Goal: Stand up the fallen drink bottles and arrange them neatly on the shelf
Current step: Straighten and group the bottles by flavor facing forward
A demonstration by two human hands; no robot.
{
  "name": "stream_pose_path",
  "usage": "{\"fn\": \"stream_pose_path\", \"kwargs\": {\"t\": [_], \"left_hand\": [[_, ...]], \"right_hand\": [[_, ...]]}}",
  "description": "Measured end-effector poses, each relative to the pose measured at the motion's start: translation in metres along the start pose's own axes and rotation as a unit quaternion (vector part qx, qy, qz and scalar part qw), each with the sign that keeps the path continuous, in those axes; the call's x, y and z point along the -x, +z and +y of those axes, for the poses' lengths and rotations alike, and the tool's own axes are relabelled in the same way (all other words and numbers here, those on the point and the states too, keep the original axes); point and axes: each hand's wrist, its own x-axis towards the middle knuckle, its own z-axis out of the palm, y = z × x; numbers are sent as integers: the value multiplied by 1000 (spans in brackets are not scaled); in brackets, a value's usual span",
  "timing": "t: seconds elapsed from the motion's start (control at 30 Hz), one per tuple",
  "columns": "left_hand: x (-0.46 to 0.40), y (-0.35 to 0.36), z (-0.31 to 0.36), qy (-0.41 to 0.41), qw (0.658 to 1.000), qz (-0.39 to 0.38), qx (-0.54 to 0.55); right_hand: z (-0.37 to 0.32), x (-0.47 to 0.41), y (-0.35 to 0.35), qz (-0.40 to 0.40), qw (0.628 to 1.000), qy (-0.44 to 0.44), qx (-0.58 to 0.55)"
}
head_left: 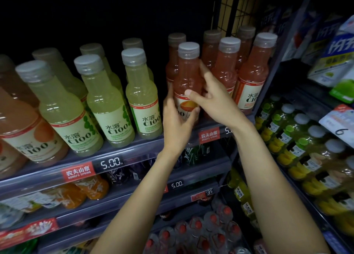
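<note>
Between both hands, at the shelf's (145, 148) front edge: pink drink bottle (188, 75), upright, long axis vertical, cap up, label turned partly toward the camera. Left hand (177, 123) wraps its lower body from the left; right hand (208, 98) grips its right side, thumb across the front. Left of the hands, green bottles (141, 92) stand in rows; right, more pink bottles (252, 71) upright. No fallen bottle visible; task looks nearly finished, only squaring-up left.

Dim shop aisle; grey tiered shelving (134, 148), black wire grid panel (229, 10) behind.
</note>
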Motion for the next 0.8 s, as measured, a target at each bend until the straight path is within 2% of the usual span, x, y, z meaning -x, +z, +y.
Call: {"fn": "stream_pose_path", "kwargs": {"t": [0.1,0.23,0.3,0.4,0.53,0.8], "left_hand": [[0,0,0,8,999,23,-34],[-10,-1,10,-47,989,33,139],[-25,1,14,-62,983,50,167],[-46,0,19,-84,979,58,178],[-57,1,19,-69,985,26,156],[-59,0,16,-67,991,18,114]], "right_hand": [[-1,5,-2,-5,1000,11,4],[-6,10,1,18,1000,6,19],[-8,11,2,48,998,-2,39],[-15,12,2,79,994,-18,70],[-18,11,3,78,993,-18,84],[-24,11,8,84,989,2,119]]}}
